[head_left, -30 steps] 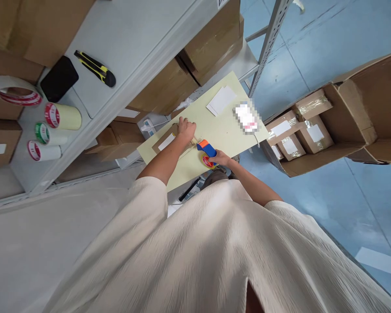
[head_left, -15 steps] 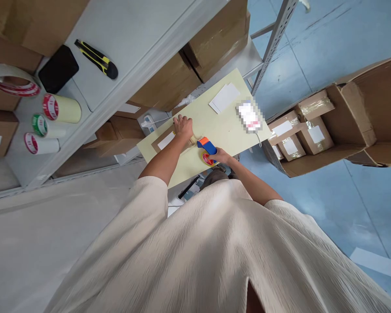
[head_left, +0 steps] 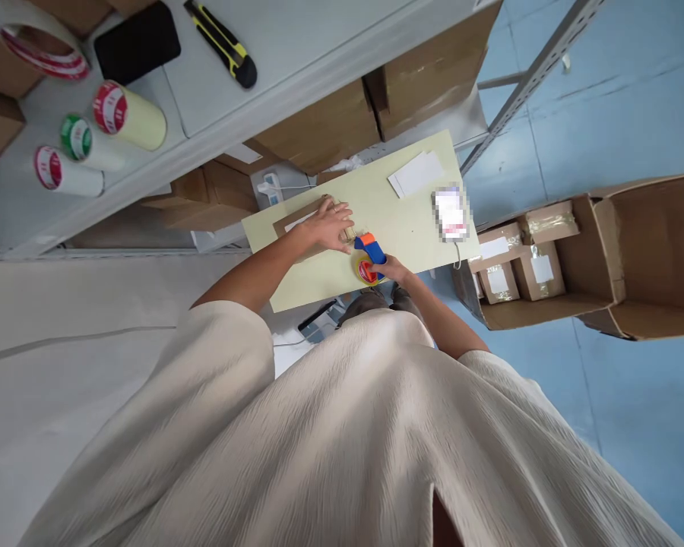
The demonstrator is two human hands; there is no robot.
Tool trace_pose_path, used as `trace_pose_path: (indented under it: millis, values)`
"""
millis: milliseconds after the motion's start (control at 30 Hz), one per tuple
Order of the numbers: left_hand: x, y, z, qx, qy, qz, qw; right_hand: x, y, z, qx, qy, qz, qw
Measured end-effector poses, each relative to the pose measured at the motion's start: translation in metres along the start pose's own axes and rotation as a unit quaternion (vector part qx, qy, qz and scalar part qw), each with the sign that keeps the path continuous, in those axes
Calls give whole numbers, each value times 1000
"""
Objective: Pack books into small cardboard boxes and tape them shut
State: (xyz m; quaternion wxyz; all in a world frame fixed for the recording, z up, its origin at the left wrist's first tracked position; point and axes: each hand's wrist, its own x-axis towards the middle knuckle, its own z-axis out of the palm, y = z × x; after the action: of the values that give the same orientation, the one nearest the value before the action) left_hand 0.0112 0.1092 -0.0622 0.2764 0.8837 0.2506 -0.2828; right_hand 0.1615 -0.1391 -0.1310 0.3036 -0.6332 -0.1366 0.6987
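A small brown cardboard parcel (head_left: 294,220) with a white label lies on a pale yellow board (head_left: 410,220). My left hand (head_left: 331,226) rests flat on its right end, fingers stretched out. My right hand (head_left: 392,268) is closed round the handle of a blue and orange tape dispenser (head_left: 368,256) that carries a red and yellow roll. The dispenser sits at the parcel's right edge, just beside my left fingertips.
White paper slips (head_left: 416,172) and a blurred card (head_left: 451,214) lie on the board. An open carton (head_left: 598,258) holding small labelled parcels stands on the blue floor at right. The grey shelf (head_left: 296,45) above holds tape rolls (head_left: 126,115), a utility knife (head_left: 221,42), a black phone (head_left: 137,43) and boxes.
The view has swung, bringing the shelf items higher and to the right. My left hand has slid right along the parcel toward the dispenser, which stays in my right hand.
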Motion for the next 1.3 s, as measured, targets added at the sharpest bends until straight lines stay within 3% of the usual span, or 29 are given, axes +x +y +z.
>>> trace_pose_path:
  millis: [100, 233, 500, 733, 867, 1000, 1067, 1133, 1200, 1300]
  values:
    - [-11, -3, 8, -9, 24, 34, 999, -1, -5, -2, -13, -2, 5, 1000]
    - [-12, 0, 15, -50, 98, 30, 993, 1, -13, -9, -16, -10, -1, 1000]
    - [6, 21, 21, -104, 203, -64, 972, 9, -38, -27, 12, -20, -8, 1000]
    - [21, 26, 17, -137, 247, -127, 951, 16, -54, -37, -10, -28, -3, 1000]
    - [28, 6, 5, -179, 300, -263, 899, 4, -41, -42, -36, -51, 24, 998]
    - [34, -24, -7, -223, 335, -450, 797, -9, -21, -45, -12, -93, 27, 995]
    - [36, -34, -8, -232, 342, -491, 767, -9, -16, -45, -2, -93, 10, 996]
    - [34, -40, -6, -228, 353, -479, 771, -5, -15, -46, -8, -87, -3, 996]
    - [24, -42, 2, -207, 369, -431, 797, 1, -16, -46, -15, -81, -8, 997]
    - [-2, -43, 25, -148, 366, -297, 869, 7, -17, -48, -22, -75, -6, 997]
